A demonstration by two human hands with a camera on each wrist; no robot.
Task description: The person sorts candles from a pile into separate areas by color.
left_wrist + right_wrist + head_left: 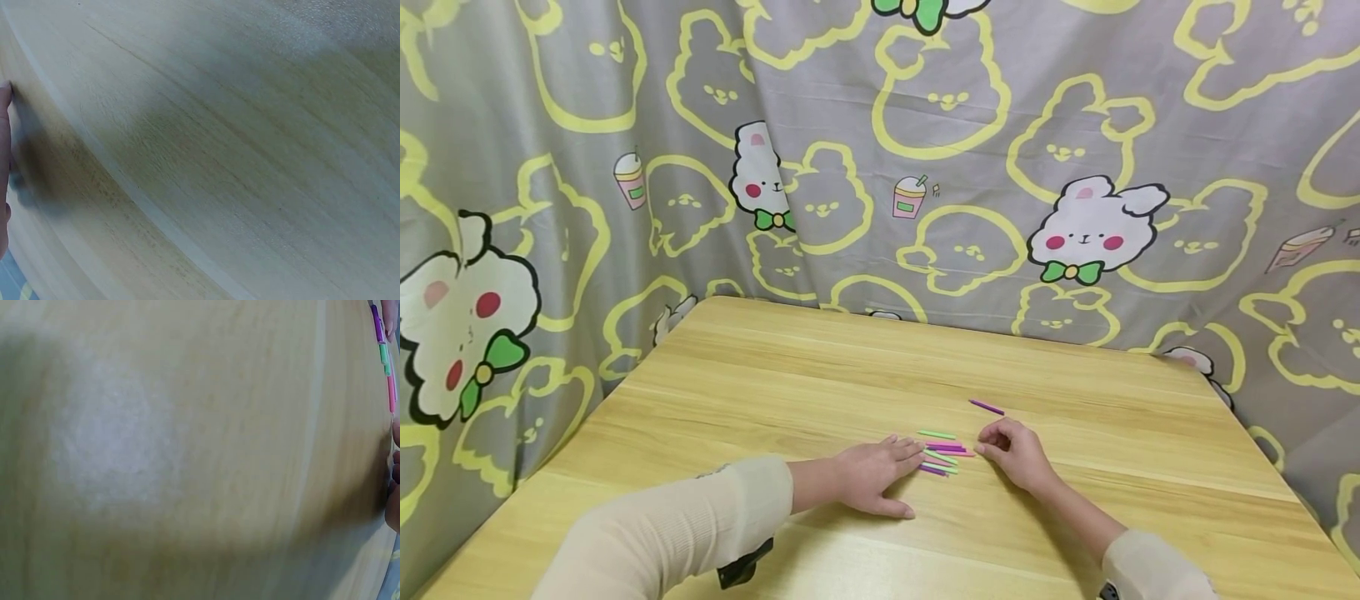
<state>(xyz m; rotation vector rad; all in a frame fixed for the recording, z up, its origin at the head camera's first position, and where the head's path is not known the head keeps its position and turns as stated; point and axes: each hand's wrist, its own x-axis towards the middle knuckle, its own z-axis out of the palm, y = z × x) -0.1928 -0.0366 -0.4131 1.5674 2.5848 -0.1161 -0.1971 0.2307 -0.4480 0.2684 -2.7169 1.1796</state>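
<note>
Several thin, pen-like sticks in purple (945, 448), green (937, 435) and pink (967, 454) lie in a loose bunch on the wooden table. My left hand (876, 477) rests palm down with straight fingers, their tips over the left ends of the bunch. At the right end, my right hand (1017, 454) has its fingers loosely curled, thumb and index finger close to the pink tip, with nothing visible in its grasp. The right wrist view shows its fingers (395, 469) just short of the pink stick. Only a sliver of the left hand (4, 162) shows in the left wrist view.
A single purple stick (987, 407) lies apart, beyond the right hand. Patterned grey curtains (850, 250) hang behind the table (820, 358) and along its sides. A dark strap or device (745, 567) shows under the left sleeve.
</note>
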